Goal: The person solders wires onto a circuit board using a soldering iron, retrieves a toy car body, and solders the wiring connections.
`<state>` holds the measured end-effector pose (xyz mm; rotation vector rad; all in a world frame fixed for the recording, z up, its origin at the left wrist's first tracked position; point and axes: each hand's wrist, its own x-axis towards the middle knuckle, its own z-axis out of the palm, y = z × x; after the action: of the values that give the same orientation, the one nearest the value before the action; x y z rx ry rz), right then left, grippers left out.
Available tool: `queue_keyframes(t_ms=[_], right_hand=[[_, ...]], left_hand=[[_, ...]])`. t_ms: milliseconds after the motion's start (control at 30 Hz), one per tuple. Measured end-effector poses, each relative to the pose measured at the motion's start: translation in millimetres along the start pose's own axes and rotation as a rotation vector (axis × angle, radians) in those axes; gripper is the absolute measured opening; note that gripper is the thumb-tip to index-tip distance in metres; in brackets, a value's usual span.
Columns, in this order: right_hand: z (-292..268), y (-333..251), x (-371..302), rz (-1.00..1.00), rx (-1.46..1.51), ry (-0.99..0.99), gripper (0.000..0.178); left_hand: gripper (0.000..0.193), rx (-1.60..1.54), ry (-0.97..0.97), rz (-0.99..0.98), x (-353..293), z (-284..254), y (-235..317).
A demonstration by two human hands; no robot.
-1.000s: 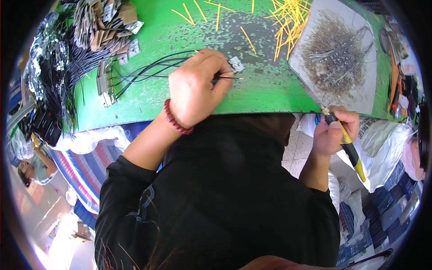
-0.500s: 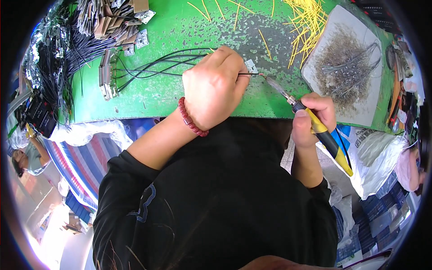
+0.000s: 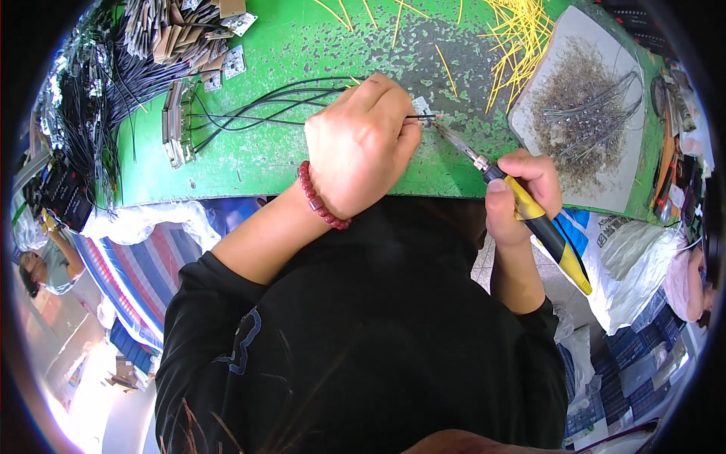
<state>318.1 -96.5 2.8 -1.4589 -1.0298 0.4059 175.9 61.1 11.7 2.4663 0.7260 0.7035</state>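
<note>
My left hand [image 3: 359,140], with a red bead bracelet at its wrist, is closed on several black wires [image 3: 265,106]. They run left to a row of small boards or metal-faced pieces [image 3: 178,125] lying on the green tabletop [image 3: 249,166]. One black wire end [image 3: 420,116] sticks out to the right of my fingers, its tip pale or reddish. My right hand [image 3: 525,189] grips a soldering iron [image 3: 550,234] by its yellow and black handle. The iron's tip meets or nearly meets that wire end; contact cannot be made out. A small white piece [image 3: 422,105] lies just behind.
Yellow thin tubes or wires [image 3: 522,45] lie piled at the far right, with several strewn leftward. A grey board [image 3: 624,151] bears brown residue and loose wires. Black wire bundles [image 3: 79,129] and stacked boards [image 3: 170,34] fill the left. Another person [image 3: 57,261] is at the far left.
The iron and my right hand have shifted slightly left and away from me. The wire end has moved up a little in the picture. My left hand keeps its grip.
</note>
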Motion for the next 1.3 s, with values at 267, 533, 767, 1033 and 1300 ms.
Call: queue_keyframes(t_ms=[267, 533, 767, 1033, 1300], right_hand=[[2.8, 1.4, 0.3, -0.036, 0.018, 0.032, 0.021], [4.7, 5.2, -2.3, 0.007, 0.071, 0.098, 0.022], [4.0, 4.3, -3.6, 0.000, 0.081, 0.113, 0.024], [3.8, 5.8, -4.6, 0.010, 0.103, 0.141, 0.025], [2.5, 7.1, -1.2, 0.038, 0.129, 0.092, 0.020]], left_hand=[[0.010, -0.006, 0.009, 0.017, -0.5, 1.4, -1.2], [0.009, -0.001, 0.019, 0.009, -1.0, 0.8, -2.2], [0.007, -0.034, -0.041, -0.004, 2.8, -7.7, -0.1], [0.011, 0.104, -0.344, -0.001, 22.0, -22.9, 7.3], [0.011, 0.132, -0.425, 0.004, 28.9, -23.5, 8.4]])
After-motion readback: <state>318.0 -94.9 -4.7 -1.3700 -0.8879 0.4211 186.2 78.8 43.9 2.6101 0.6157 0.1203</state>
